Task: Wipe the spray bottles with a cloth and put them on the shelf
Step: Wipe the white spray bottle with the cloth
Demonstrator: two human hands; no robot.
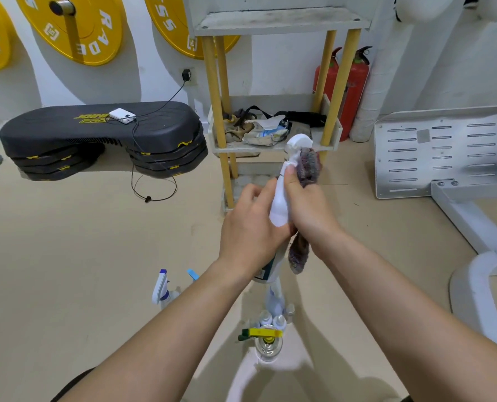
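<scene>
I hold a white spray bottle (280,203) upright in the air in front of the shelf (276,147). My left hand (248,227) grips its body from the left. My right hand (309,211) wraps a grey-purple cloth (309,166) round the bottle's neck, thumb on the white plastic; the cloth's tail hangs below my palm. The nozzle head pokes out above the cloth. On the floor below stand more spray bottles: a blue-and-white one (161,288), a clear one with a yellow trigger (267,340), and a pale one (274,300) partly hidden by my arms.
The shelf's lower tier holds rags, a crumpled packet and black straps (299,116). Stacked black step platforms (102,134) with a cable lie to the left. Two red fire extinguishers (354,79) stand behind the shelf. A white metal machine frame (444,158) sits at right.
</scene>
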